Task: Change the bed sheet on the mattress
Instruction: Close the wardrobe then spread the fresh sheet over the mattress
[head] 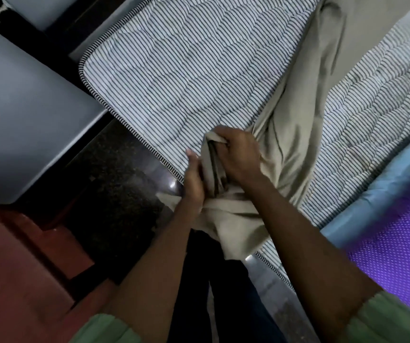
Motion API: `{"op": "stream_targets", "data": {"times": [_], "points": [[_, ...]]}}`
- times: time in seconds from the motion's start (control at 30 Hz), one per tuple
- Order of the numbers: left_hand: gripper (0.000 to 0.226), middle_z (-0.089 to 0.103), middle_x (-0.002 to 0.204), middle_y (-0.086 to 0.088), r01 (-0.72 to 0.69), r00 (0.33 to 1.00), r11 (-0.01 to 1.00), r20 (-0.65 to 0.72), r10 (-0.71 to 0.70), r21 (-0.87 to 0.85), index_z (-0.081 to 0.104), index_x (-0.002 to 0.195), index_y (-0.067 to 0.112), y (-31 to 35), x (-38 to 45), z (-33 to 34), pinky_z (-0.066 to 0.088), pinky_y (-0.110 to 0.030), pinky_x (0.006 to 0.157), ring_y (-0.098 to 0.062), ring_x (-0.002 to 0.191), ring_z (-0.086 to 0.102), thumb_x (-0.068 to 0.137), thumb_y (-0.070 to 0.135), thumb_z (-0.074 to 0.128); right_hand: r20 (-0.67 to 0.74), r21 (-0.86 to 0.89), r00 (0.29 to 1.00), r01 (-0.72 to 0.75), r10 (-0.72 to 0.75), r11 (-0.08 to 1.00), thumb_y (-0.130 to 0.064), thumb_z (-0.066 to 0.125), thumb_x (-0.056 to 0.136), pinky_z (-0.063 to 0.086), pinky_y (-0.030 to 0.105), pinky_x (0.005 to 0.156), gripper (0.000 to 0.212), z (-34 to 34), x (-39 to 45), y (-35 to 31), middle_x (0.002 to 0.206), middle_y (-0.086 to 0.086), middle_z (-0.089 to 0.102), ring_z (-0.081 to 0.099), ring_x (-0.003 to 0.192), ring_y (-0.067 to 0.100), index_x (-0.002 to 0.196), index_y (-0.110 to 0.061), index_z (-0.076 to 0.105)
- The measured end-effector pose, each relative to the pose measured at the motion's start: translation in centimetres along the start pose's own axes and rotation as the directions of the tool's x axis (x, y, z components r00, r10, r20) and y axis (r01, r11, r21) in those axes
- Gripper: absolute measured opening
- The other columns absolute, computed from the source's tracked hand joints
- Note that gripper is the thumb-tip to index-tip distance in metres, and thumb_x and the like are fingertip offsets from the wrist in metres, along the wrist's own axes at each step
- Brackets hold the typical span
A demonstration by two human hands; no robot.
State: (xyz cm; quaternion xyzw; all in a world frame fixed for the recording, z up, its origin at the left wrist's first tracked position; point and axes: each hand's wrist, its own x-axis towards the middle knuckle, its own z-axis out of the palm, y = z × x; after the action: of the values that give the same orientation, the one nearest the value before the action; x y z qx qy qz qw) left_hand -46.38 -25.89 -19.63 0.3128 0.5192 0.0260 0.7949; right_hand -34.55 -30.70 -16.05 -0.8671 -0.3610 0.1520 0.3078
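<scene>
Both hands, left hand [194, 179] and right hand [238, 157], grip the beige sheet [305, 100], which stretches diagonally across the striped mattress [174, 70].

Dim light. A dark speckled floor [114, 184] runs beside the bed. A grey box-like unit [23, 125] stands at left, reddish-brown furniture [18, 263] below it; blue [382, 194] and purple dotted [397, 256] padding lie at right.

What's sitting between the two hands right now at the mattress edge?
In the head view, a gathered bunch of the beige sheet fills the gap: the left hand and right hand grip it from either side, over the striped mattress.
</scene>
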Motion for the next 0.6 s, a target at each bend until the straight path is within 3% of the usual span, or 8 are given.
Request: {"op": "stream_targets", "data": {"times": [0.07,0.17,0.27,0.37,0.43,0.5,0.53,0.6], "points": [[0.067,0.075,0.088,-0.023,-0.132,0.991,0.969,-0.003,0.136,0.210,0.078,0.096,0.011,1.0,0.4,-1.8,0.058,-0.042,0.073,-0.034,0.077,0.069,0.091,0.073,0.051,0.000,0.046,0.999,-0.033,0.033,0.998,-0.021,0.061,0.091,0.045,0.031,0.064,0.016,0.9,1.5,-0.6,0.082,-0.004,0.074,0.067,0.076,0.016,0.096,-0.021,0.076],[0.048,0.074,0.075,-0.014,-0.213,0.974,0.775,0.070,0.214,0.594,0.074,0.080,0.011,2.5,1.7,-3.2,0.059,-0.056,0.072,-0.038,0.073,0.070,0.080,0.059,0.069,0.035,0.095,0.999,-0.018,0.015,0.995,-0.028,0.058,0.087,0.052,0.038,0.068,0.021,2.6,3.6,-1.3,0.082,-0.002,0.073,0.065,0.075,0.015,0.092,-0.018,0.076],[0.019,0.076,0.083,-0.005,-0.141,0.956,0.898,-0.178,0.233,0.418,0.076,0.089,0.017,4.2,3.2,-5.5,0.062,-0.051,0.080,-0.033,0.088,0.073,0.090,0.030,0.062,0.027,-0.143,0.991,-0.124,0.129,0.982,-0.045,0.064,0.079,0.039,0.049,0.107,0.057,3.4,3.1,-1.0,0.129,0.005,0.063,0.055,0.123,0.028,0.133,-0.027,0.063],[0.014,0.074,0.087,0.003,-0.212,0.858,0.880,-0.350,0.376,0.425,0.072,0.086,0.025,5.6,3.8,-8.3,0.060,-0.050,0.084,-0.025,0.091,0.071,0.081,0.033,0.062,-0.292,-0.178,0.855,-0.488,0.428,0.854,-0.059,0.068,0.082,0.022,0.050,0.118,0.086,3.0,-1.1,0.5,0.161,0.014,0.034,0.028,0.149,0.035,0.154,-0.022,0.038],[0.009,0.070,0.086,0.005,-0.206,0.852,0.800,-0.299,0.430,0.564,0.064,0.086,0.026,5.8,4.4,-9.2,0.058,-0.046,0.085,-0.021,0.088,0.068,0.085,0.033,0.061,-0.409,0.048,0.600,-0.739,0.688,0.673,-0.068,0.067,0.085,0.034,0.057,0.114,0.093,2.9,-4.6,1.5,0.159,0.018,0.036,0.034,0.146,0.037,0.155,-0.015,0.036],[0.022,0.071,0.087,0.000,-0.146,0.886,0.735,-0.243,0.395,0.662,0.061,0.088,0.026,6.1,4.5,-9.4,0.059,-0.046,0.081,-0.024,0.085,0.070,0.083,0.047,0.058,-0.131,0.420,0.301,-0.846,0.945,0.328,-0.069,0.057,0.093,0.045,0.053,0.104,0.083,3.4,-7.4,1.9,0.151,0.020,0.047,0.047,0.137,0.037,0.151,-0.011,0.041],[0.031,0.072,0.090,-0.003,-0.104,0.917,0.691,-0.200,0.345,0.715,0.062,0.090,0.024,6.3,4.4,-9.4,0.059,-0.044,0.080,-0.026,0.087,0.071,0.082,0.054,0.058,0.104,0.616,0.247,-0.777,0.963,0.133,-0.062,0.047,0.101,0.051,0.046,0.097,0.071,4.2,-8.2,1.9,0.145,0.022,0.055,0.054,0.130,0.036,0.147,-0.007,0.046],[0.040,0.072,0.102,-0.007,-0.022,0.956,0.523,-0.135,0.260,0.852,0.066,0.101,0.018,6.4,3.8,-9.2,0.051,-0.035,0.079,-0.028,0.098,0.068,0.089,0.056,0.061,0.429,0.797,0.307,-0.571,0.850,-0.196,-0.041,0.033,0.112,0.055,0.042,0.091,0.053,5.2,-8.6,-0.3,0.134,0.024,0.063,0.062,0.119,0.036,0.141,-0.001,0.054]]}}
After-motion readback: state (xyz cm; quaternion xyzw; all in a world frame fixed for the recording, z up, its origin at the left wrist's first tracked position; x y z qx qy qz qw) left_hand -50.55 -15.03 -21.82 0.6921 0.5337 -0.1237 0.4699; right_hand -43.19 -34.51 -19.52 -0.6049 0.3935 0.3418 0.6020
